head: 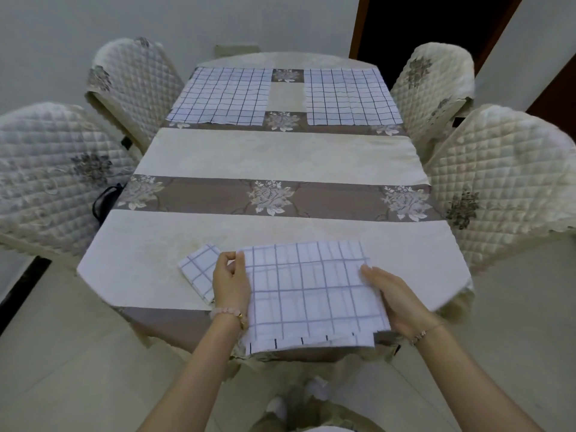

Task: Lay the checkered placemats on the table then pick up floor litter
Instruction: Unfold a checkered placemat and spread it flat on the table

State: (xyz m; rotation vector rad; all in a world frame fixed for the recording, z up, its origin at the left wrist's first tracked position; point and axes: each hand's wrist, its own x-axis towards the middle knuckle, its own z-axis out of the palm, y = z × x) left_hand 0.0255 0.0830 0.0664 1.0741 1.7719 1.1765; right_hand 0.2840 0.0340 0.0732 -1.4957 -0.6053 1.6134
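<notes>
Four checkered placemats in all. Two spread flat at the far end of the table (274, 157), side by side and apart: far left placemat (221, 96) and far right placemat (350, 96). At the near end, a third placemat (311, 294), opened out and reaching over the table's near edge. Just left of it, a folded placemat (199, 271), set at an angle on the cloth and partly hidden behind the wrist.

Four quilted chairs, two on each side: (131, 85), (53, 176), (433, 88), (505, 182).

Two hands, both on the third placemat. For the left hand (230, 285): thumb and curled fingers closed in a pinch on the mat's left edge, near its far corner. For the right hand (396, 300): fingers nearly straight, laid flat along the mat's right edge; cannot tell whether anything tucks underneath.

Two bracelets, one per wrist: a beaded bracelet (227, 313) on the left, a thin chain (427, 333) on the right.
</notes>
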